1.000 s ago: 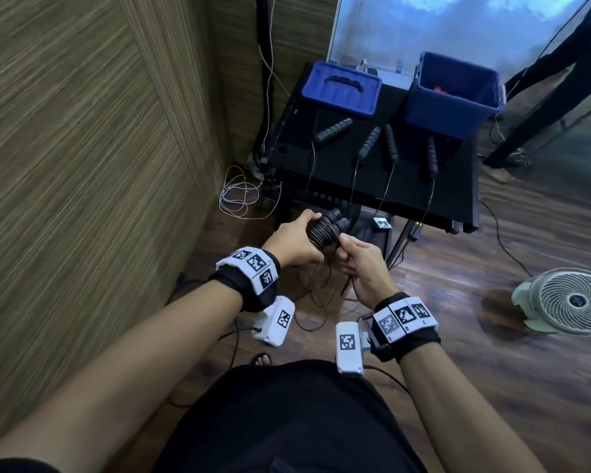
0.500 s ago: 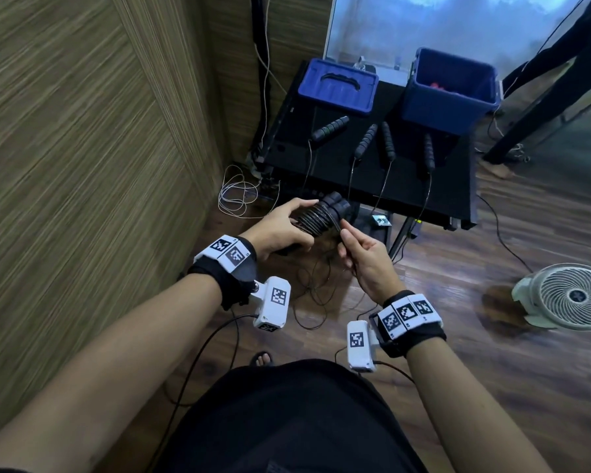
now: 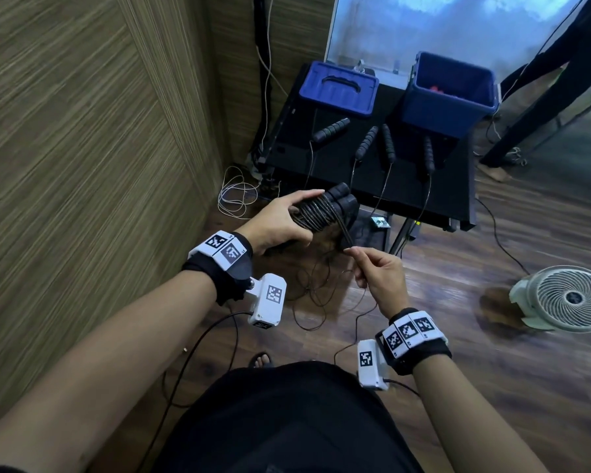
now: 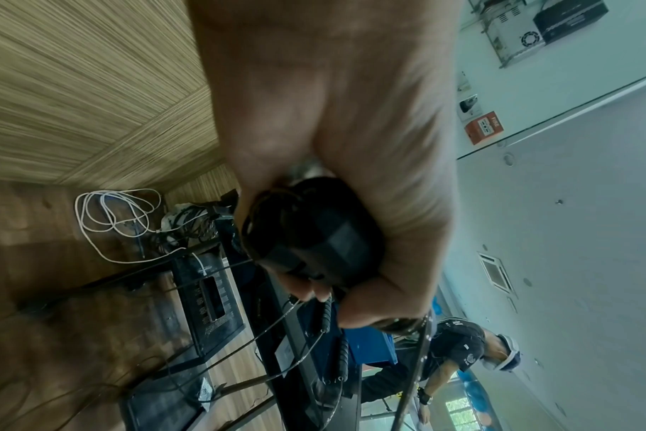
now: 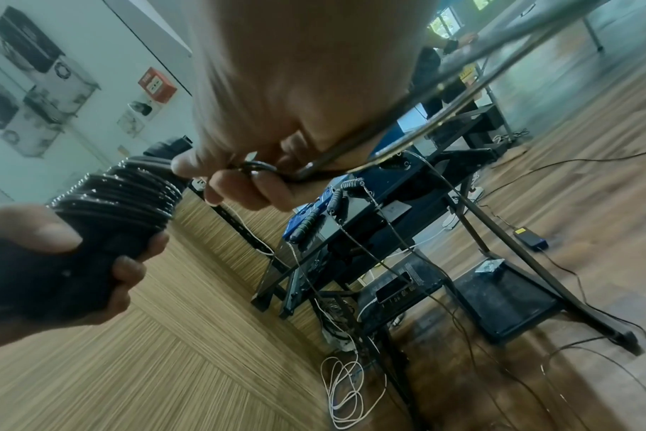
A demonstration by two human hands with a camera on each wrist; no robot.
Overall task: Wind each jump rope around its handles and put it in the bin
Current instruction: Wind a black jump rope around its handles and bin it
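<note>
My left hand [image 3: 280, 223] grips a pair of black jump-rope handles [image 3: 325, 208] held side by side, with several turns of dark rope wound round them; the same bundle [image 5: 122, 198] shows in the right wrist view. Just below and to the right, my right hand [image 3: 372, 268] pinches the loose rope [image 3: 345, 235] between thumb and fingers. The rest of that rope hangs in loops toward the floor. Several more black handles [image 3: 365, 141] lie on the black table [image 3: 458, 199], their ropes hanging over the front edge. The open blue bin [image 3: 447, 93] stands at the table's back right.
A blue lid [image 3: 338, 87] lies at the table's back left. A wood-panelled wall [image 3: 82, 165] runs close on the left, with a coil of white cable [image 3: 236, 192] at its foot. A white fan [image 3: 570, 298] sits on the floor at right. A person's legs [image 3: 553, 63] stand beyond the bin.
My left hand has lifted the wound handles up and away toward the table. The right hand has drawn back from the bundle, pulling out a length of rope.
</note>
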